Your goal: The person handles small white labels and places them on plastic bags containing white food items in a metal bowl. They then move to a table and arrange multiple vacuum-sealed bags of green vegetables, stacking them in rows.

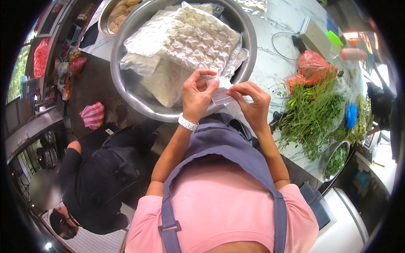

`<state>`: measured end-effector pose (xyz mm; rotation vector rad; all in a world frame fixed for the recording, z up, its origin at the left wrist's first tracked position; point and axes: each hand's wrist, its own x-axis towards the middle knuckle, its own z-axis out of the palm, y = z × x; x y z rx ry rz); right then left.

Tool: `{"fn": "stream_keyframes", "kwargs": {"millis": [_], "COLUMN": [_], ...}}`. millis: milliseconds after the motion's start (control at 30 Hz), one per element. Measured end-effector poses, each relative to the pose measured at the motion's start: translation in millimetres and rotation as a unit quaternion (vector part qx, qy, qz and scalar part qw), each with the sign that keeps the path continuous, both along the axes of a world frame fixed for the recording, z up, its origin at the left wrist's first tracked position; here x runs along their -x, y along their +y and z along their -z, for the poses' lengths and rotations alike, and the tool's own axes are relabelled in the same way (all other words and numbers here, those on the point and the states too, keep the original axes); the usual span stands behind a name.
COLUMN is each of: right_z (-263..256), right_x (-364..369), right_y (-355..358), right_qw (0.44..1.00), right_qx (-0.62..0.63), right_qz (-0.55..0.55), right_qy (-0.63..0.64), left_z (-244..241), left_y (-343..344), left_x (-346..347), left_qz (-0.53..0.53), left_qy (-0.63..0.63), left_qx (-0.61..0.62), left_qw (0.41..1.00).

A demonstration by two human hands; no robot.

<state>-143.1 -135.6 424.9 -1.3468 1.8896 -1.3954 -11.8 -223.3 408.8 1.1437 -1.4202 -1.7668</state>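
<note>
Between my two hands is a strip of white paper (221,95), creased at the top and bearing print too small to read. My left hand (200,91), with a white watch at the wrist, pinches its upper left part between thumb and finger. Thumb and fingertips of my right hand (251,101) grip its right edge. The paper hangs over the near rim of a large steel basin (133,106). Inside the basin, beyond my hands, lie several clear vacuum-sealed bags (202,41) of pale, lumpy food; what the food is, I cannot tell.
Right of the basin, leafy green herbs (313,117) and an orange plastic bag (313,68) lie on the marble-patterned table (269,47). A steel bowl of chopped greens (337,161) sits at its edge. At left, a person in black (91,174) stands near a striped bag (92,115).
</note>
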Motion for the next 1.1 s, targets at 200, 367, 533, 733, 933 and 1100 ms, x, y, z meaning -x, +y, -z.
{"fn": "stream_keyframes", "kwargs": {"millis": [200, 367, 533, 733, 933, 1100], "right_z": [-6.0, -8.6, 19.2, 65.8, 96.2, 103.2], "right_x": [0.6, 24.4, 89.8, 125.5, 120.5, 121.7], "right_y": [-1.3, -8.3, -36.5, -74.6, -98.6, -98.5], "right_qw": [1.000, 0.928, 0.961, 0.938, 0.921, 0.907], "right_qx": [0.012, 0.077, -0.002, -0.100, -0.118, -0.066], "right_qz": [-0.016, 0.003, 0.049, -0.075, -0.133, -0.119], "right_qy": [-0.010, -0.364, -0.272, -0.322, -0.347, -0.399], "left_z": [9.5, 28.9, 66.9, 79.7, 85.1, 131.3], "left_y": [1.7, -2.4, 3.1, -1.9, -6.8, 6.7], "left_x": [-2.3, -21.0, -42.0, 1.7, 24.0, 63.6], "left_qz": [-0.037, -0.124, -0.049, 0.151, -0.011, -0.097], "left_qy": [0.057, 0.141, 0.169, -0.045, 0.301, 0.392], "left_qx": [-0.076, -0.198, -0.234, -0.136, -0.646, -0.590], "left_qw": [0.995, 0.962, 0.956, 0.978, 0.702, 0.699]}}
